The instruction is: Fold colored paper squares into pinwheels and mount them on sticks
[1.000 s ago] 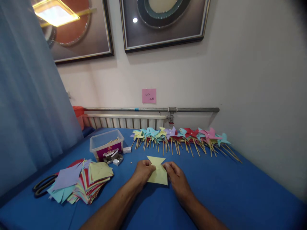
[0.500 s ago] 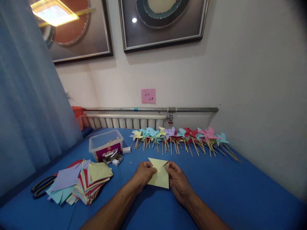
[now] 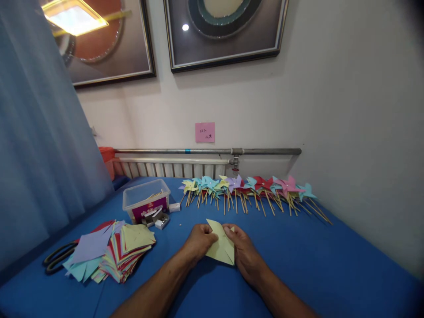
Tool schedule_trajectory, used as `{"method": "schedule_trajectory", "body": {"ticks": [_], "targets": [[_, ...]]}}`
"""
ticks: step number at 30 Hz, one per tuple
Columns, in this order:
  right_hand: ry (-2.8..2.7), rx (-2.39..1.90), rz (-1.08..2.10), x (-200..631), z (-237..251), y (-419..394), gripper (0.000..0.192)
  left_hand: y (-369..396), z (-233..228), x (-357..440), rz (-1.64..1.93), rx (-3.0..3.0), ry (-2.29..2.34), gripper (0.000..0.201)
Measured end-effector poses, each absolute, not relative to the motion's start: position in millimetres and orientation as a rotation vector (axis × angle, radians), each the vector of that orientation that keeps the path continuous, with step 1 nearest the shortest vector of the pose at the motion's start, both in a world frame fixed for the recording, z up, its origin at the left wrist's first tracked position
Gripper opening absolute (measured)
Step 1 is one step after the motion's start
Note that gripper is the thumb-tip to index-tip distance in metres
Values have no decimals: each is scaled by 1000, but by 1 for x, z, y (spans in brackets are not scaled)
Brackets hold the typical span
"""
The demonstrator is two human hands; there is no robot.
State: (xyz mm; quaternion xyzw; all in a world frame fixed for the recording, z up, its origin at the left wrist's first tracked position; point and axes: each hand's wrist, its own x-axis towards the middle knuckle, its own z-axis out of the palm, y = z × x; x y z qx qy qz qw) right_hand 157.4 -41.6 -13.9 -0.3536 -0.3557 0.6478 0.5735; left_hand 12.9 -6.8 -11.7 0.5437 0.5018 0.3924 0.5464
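Both hands pinch the yellow paper square — left hand, right hand folding a corner inward; best pressed flat at center.

Blue counter. At far edge, row of pinwheels on sticks, lying side by side. Left of them, clear tub with small white boxes just in front. Nearer left, fanned stack of coloured paper squares; black scissors partly under its left side. Behind counter, radiator and grey pipe. Pink note on wall, two framed pictures above. Blue curtain at left.
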Motion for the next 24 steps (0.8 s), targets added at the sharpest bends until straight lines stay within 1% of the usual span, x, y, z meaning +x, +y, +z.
{"method": "schedule_trajectory", "body": {"ticks": [5, 9, 17, 20, 24], "targets": [[-918, -947, 1386, 159, -22, -35, 49, -6, -12, 13, 924, 1279, 1194, 14], [-963, -1007, 1330, 159, -24, -33, 45, -4, -15, 12, 910, 1292, 1190, 18], [-969, -1004, 1245, 161, -15, -35, 47, -7, -12, 13, 910, 1337, 1198, 17], [-981, -1002, 1283, 162, -15, -35, 44, -8, -12, 13, 900, 1355, 1199, 20], [-976, -996, 1299, 163, -17, -34, 40, -7, -15, 11, 896, 1421, 1202, 18]]}}
